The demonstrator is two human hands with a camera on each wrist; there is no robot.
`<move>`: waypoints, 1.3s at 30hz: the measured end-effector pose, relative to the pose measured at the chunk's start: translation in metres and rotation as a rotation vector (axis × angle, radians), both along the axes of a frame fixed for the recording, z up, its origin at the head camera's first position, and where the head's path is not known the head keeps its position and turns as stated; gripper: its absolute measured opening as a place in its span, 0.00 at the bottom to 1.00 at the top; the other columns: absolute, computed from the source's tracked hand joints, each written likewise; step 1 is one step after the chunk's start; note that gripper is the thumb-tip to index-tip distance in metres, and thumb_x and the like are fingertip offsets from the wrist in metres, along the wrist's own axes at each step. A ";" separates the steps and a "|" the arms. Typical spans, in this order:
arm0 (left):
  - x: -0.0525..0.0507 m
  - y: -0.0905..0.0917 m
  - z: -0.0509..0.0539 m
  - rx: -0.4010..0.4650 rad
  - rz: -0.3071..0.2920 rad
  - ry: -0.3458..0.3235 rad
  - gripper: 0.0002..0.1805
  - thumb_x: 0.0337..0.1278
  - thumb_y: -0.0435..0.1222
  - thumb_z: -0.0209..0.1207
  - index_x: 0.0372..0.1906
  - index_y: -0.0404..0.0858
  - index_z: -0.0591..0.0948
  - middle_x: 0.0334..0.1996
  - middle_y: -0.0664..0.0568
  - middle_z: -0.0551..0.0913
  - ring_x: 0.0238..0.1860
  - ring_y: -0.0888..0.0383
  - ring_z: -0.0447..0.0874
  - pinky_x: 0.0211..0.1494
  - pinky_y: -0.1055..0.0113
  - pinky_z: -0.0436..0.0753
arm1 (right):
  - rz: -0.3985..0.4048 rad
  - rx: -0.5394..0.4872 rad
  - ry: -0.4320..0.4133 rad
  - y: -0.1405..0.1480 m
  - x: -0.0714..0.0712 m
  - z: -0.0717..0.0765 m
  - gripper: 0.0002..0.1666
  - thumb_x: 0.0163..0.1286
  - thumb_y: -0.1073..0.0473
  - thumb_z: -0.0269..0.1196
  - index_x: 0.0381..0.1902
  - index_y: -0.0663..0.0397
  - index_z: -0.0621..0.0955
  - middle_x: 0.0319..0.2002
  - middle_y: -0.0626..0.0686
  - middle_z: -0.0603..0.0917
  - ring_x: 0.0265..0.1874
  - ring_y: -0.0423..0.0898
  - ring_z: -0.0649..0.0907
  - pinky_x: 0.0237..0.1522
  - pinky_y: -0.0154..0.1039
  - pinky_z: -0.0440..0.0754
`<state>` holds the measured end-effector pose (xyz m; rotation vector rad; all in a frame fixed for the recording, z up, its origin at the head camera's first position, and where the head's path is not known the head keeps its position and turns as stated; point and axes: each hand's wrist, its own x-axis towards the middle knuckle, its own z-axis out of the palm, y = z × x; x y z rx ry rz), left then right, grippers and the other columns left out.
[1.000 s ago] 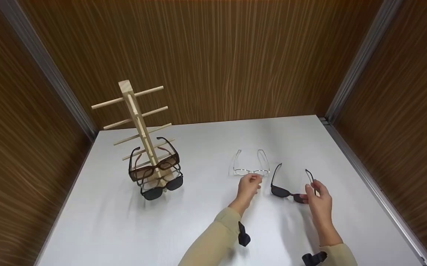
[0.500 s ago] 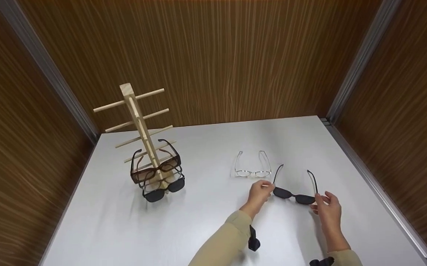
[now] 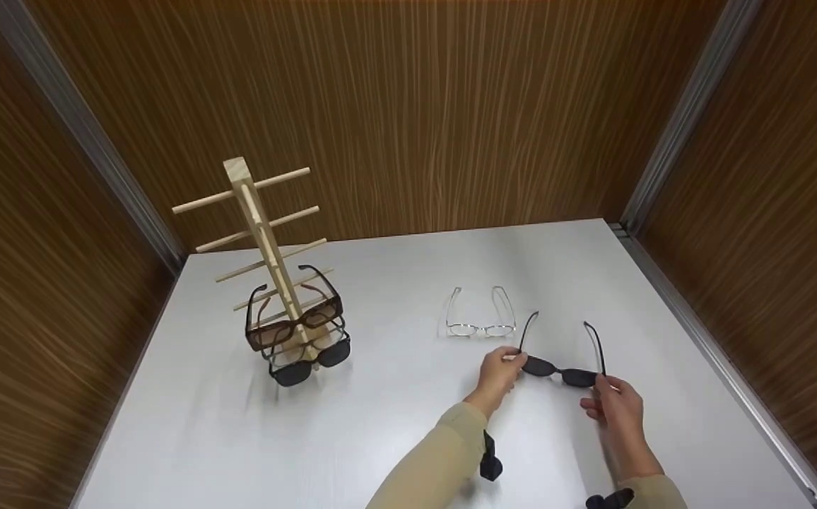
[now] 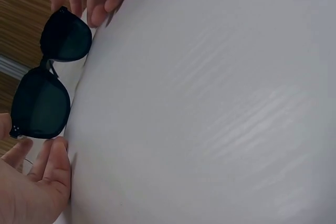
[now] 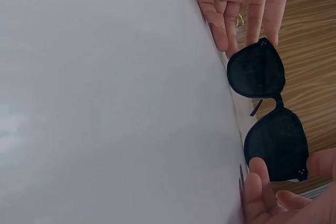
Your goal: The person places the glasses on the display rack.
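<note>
Black sunglasses [image 3: 538, 366] with dark lenses face me at the right of the table, temples unfolded and pointing away. My left hand [image 3: 497, 376] pinches their left outer corner by the hinge. At the opposite corner, my right hand [image 3: 620, 411] grips the frame between thumb and fingers. In the left wrist view, both dark lenses [image 4: 41, 103] show between the two hands. From the right wrist, the right thumb [image 5: 321, 163] is seen at the frame's corner, with a fingertip over the lower lens. Wire-rimmed clear eyeglasses [image 3: 480, 329] lie with open temples just beyond my left hand.
A wooden display rack [image 3: 267, 247] with several crossbars stands at the left. Its lower bars carry brown sunglasses [image 3: 274, 334], clear-lensed glasses behind them, and dark sunglasses [image 3: 292, 373] lowest. Wood-grain panels [image 3: 408, 120] close in the white table [image 3: 380, 283] at back and sides.
My left hand has moved right, from beside the wire-rimmed eyeglasses to the sunglasses' left corner. My right hand has shifted down from the temple to the right corner.
</note>
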<state>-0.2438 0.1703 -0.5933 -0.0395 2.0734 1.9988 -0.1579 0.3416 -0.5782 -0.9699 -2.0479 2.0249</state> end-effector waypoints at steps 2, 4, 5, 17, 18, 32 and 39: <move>0.000 0.000 0.000 0.000 0.003 0.004 0.11 0.56 0.38 0.60 0.43 0.37 0.81 0.26 0.43 0.81 0.23 0.55 0.77 0.17 0.73 0.66 | -0.017 -0.017 -0.004 0.000 -0.001 -0.001 0.32 0.73 0.52 0.47 0.65 0.68 0.59 0.42 0.60 0.75 0.27 0.44 0.83 0.30 0.36 0.82; 0.001 -0.001 0.001 -0.001 0.003 0.001 0.10 0.56 0.38 0.60 0.42 0.38 0.81 0.26 0.43 0.82 0.25 0.53 0.79 0.18 0.73 0.67 | -0.028 -0.020 -0.009 0.001 -0.003 -0.002 0.31 0.73 0.51 0.47 0.64 0.68 0.60 0.40 0.59 0.76 0.26 0.44 0.83 0.30 0.36 0.82; 0.001 -0.001 0.001 0.004 0.005 -0.004 0.10 0.56 0.38 0.60 0.42 0.38 0.81 0.26 0.43 0.82 0.26 0.52 0.80 0.18 0.73 0.67 | -0.030 -0.020 -0.011 0.001 -0.003 -0.002 0.30 0.73 0.51 0.46 0.64 0.68 0.61 0.40 0.58 0.76 0.26 0.45 0.83 0.29 0.36 0.82; 0.001 -0.004 0.003 0.021 -0.001 -0.030 0.07 0.57 0.36 0.58 0.39 0.39 0.81 0.23 0.42 0.81 0.19 0.58 0.74 0.16 0.73 0.65 | -0.034 -0.028 0.018 -0.003 -0.002 -0.003 0.27 0.72 0.51 0.48 0.59 0.66 0.66 0.39 0.58 0.76 0.26 0.45 0.83 0.29 0.36 0.81; 0.001 -0.005 0.003 0.028 -0.004 -0.035 0.07 0.57 0.36 0.58 0.38 0.39 0.80 0.23 0.42 0.81 0.19 0.58 0.74 0.16 0.73 0.65 | -0.033 -0.034 0.021 -0.004 -0.002 -0.003 0.27 0.72 0.51 0.48 0.60 0.66 0.66 0.39 0.58 0.76 0.26 0.45 0.83 0.29 0.36 0.81; 0.004 -0.017 0.007 0.096 -0.017 -0.058 0.08 0.57 0.36 0.58 0.39 0.37 0.80 0.26 0.44 0.80 0.18 0.58 0.74 0.21 0.72 0.70 | -0.027 -0.011 0.077 -0.015 0.004 0.011 0.25 0.72 0.52 0.49 0.58 0.65 0.68 0.39 0.58 0.77 0.24 0.45 0.83 0.28 0.37 0.82; 0.005 -0.027 0.014 0.114 -0.026 -0.053 0.11 0.59 0.38 0.58 0.44 0.38 0.80 0.29 0.45 0.81 0.26 0.50 0.81 0.28 0.65 0.79 | -0.034 0.052 0.139 -0.020 0.004 0.012 0.28 0.70 0.49 0.53 0.58 0.66 0.70 0.40 0.59 0.77 0.23 0.45 0.83 0.28 0.40 0.83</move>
